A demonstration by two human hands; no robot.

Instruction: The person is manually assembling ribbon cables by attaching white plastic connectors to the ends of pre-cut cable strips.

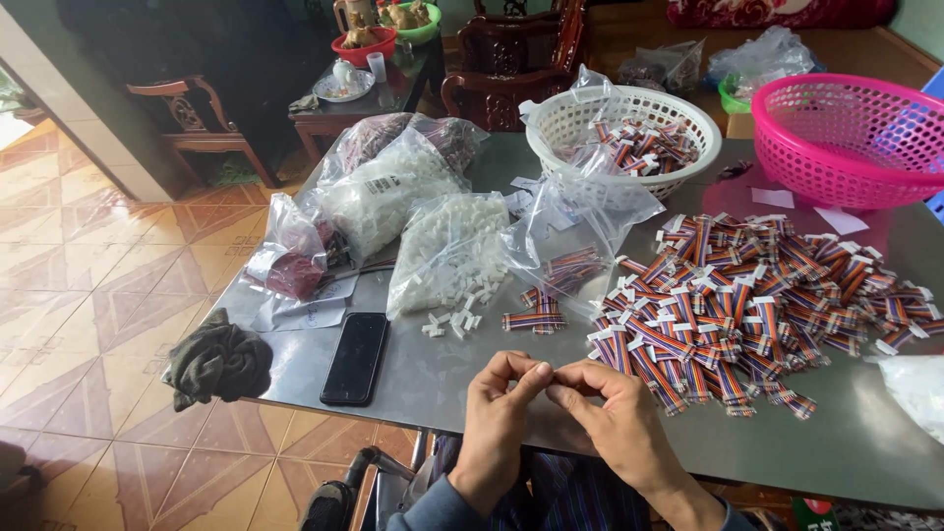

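My left hand (500,418) and my right hand (612,418) meet at the fingertips near the table's front edge, pinching something very small between them; what it is I cannot make out. A big heap of short rainbow ribbon cables with white connectors (757,300) lies just right of the hands. A clear bag spilling small white plastic connectors (450,258) lies ahead of my left hand, with loose ones beside it. A few ribbon cables (534,321) lie singly in front of the hands.
A black phone (356,357) and a dark crumpled cloth (218,364) lie at the left. A white basket with cables (623,126) and a pink basket (846,138) stand at the back. More plastic bags (379,187) lie left of centre. Wooden chairs stand beyond the grey table (836,442).
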